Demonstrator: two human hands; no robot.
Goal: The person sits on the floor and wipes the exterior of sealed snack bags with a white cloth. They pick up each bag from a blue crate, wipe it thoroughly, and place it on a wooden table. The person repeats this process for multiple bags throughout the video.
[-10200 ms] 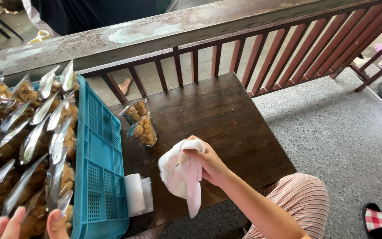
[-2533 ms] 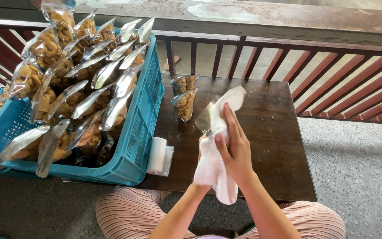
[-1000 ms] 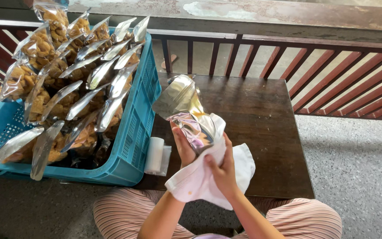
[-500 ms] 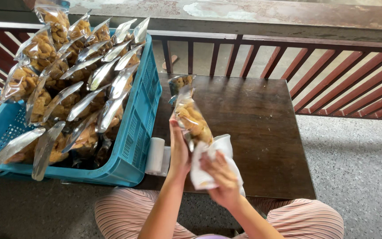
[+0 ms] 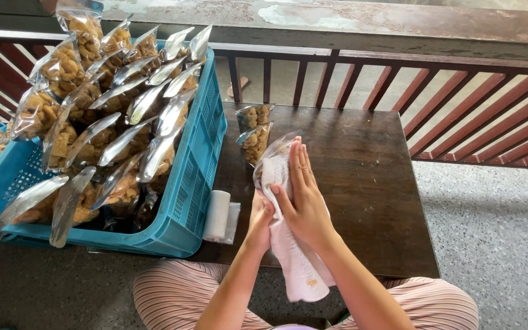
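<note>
Above the bench's (image 5: 362,183) near edge, the right hand (image 5: 304,201) lay flat, fingers straight, pressing a white cloth (image 5: 291,256) against a clear bag (image 5: 270,153). The left hand (image 5: 261,217) gripped bag and cloth from below. Wiping well probably needed firm support and even strokes along the bag.

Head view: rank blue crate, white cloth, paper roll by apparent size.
1. blue crate, by far the largest.
2. white cloth, held between left hand and right hand.
3. paper roll, smallest.

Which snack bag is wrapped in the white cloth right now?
The bag between the hands, its clear top poking above the cloth; the others sit bare in the blue crate or on the table.
</note>
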